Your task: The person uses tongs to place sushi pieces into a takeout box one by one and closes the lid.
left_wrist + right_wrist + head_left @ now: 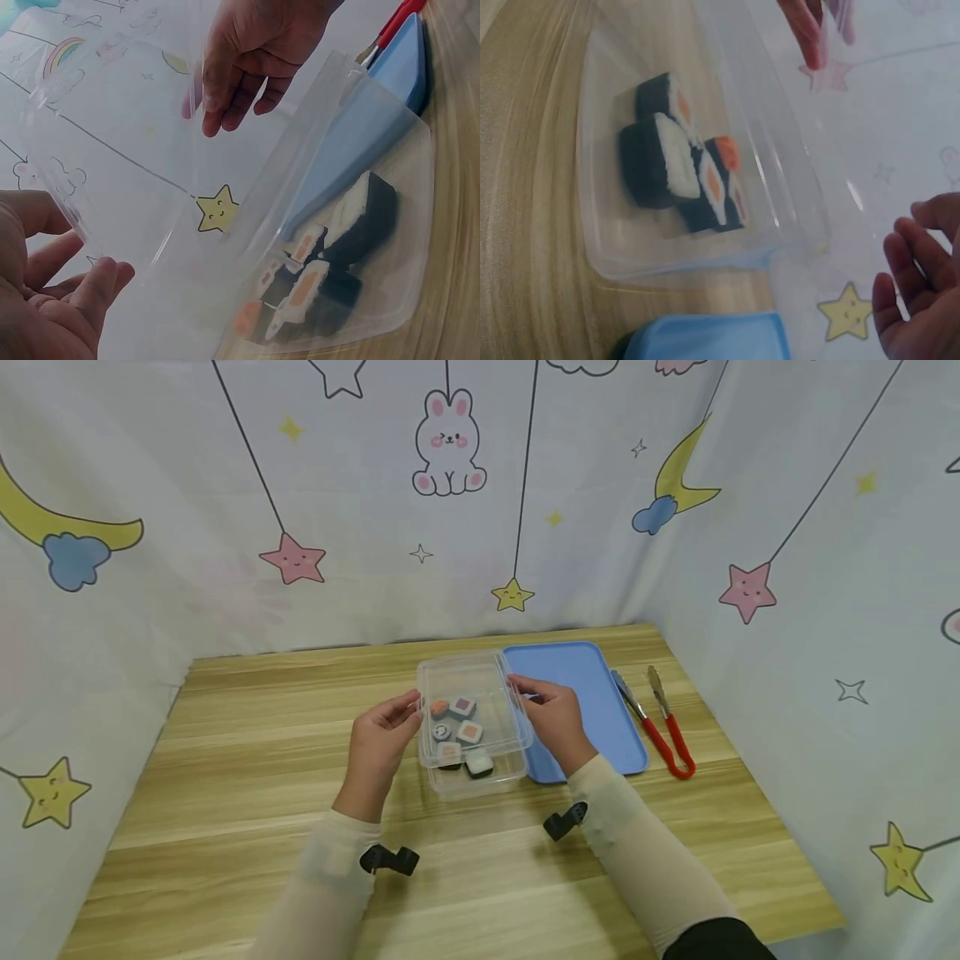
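A clear plastic lid is tilted above a clear rectangular box, whose front part shows below it. My left hand pinches the lid's left edge, while my right hand pinches its right edge. Inside the box lie several sushi pieces, among them a white-topped roll and one with an orange centre. The left wrist view shows the lid raised well above the sushi. From the right wrist, the box stands on the wood tabletop.
A blue tray lies right beside the box, partly behind my right hand. Further right, red-handled metal tongs lie spread on the wooden table. A patterned white curtain stands behind and along the right side.
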